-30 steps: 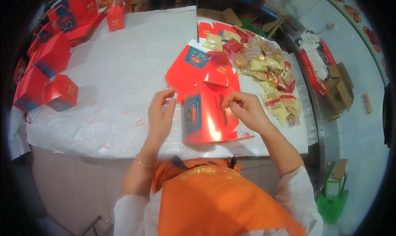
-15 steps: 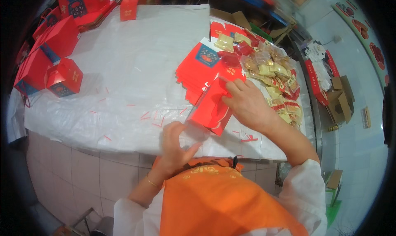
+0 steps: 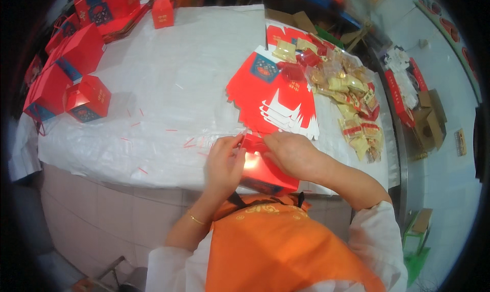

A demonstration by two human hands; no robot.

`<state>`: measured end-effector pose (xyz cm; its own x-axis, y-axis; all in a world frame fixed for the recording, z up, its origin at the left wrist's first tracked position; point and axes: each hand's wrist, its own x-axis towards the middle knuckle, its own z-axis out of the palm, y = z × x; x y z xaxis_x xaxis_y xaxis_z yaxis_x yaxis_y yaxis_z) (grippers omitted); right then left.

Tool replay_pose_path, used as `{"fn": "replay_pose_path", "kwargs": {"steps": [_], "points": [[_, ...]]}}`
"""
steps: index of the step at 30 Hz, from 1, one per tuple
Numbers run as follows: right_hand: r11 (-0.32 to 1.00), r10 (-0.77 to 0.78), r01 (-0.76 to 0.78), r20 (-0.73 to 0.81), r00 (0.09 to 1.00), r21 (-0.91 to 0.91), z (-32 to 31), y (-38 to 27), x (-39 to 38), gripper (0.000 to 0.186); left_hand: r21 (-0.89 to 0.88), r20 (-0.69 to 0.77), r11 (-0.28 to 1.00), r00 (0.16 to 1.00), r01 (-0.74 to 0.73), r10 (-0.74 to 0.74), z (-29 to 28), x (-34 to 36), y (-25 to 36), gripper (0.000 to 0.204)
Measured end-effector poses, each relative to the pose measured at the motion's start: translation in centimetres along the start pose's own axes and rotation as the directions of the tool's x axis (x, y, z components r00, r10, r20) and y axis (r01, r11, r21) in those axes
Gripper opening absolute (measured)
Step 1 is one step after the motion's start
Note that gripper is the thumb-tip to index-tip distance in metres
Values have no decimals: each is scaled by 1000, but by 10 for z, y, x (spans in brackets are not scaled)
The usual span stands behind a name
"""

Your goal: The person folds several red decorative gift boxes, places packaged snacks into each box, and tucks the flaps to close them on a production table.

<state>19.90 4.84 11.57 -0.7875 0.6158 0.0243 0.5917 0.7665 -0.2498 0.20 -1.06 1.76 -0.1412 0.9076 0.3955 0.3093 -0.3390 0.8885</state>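
In the head view, the left hand [image 3: 223, 162] is at the left side of a red box [image 3: 270, 177], its fingers and thumb curled about the far left corner. Whether they close on a flap there cannot be told, since the fingertips are small and partly hidden. The right hand [image 3: 293, 151] lies over the far right part of the same box, fingers bent toward the middle; whether it pinches the card is hidden too. The two hands are near each other, with the box below and between them. The box sits at the near edge of the white-covered table [image 3: 153, 80], just in front of an orange apron [image 3: 286, 246].

Just beyond the hands lies a stack of flat red cartons [image 3: 245, 85], white tabs showing at its near side. To its right is a heap of wrapped packets [image 3: 352, 88], yellow, red and clear. Thin red strips [image 3: 189, 143] are scattered left of the hands. Farther left, a small red box [image 3: 89, 98] stands beside larger red boxes [image 3: 81, 49], and another small upright box [image 3: 163, 14] stands at the far edge.
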Motion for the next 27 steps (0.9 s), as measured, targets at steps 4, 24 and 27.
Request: {"fn": "replay_pose_path", "kwargs": {"steps": [4, 24, 27], "points": [[996, 81, -80, -18, 997, 50, 1, -13, 1, 27, -2, -77, 1000, 997, 13, -13, 4, -8, 2, 32], [990, -12, 2, 66, 998, 140, 22, -19, 23, 15, 124, -280, 992, 960, 25, 11, 11, -22, 13, 7], [989, -47, 48, -7, 999, 141, 29, -17, 24, 16, 287, -247, 956, 959, -63, 137, 7, -21, 11, 5]]}}
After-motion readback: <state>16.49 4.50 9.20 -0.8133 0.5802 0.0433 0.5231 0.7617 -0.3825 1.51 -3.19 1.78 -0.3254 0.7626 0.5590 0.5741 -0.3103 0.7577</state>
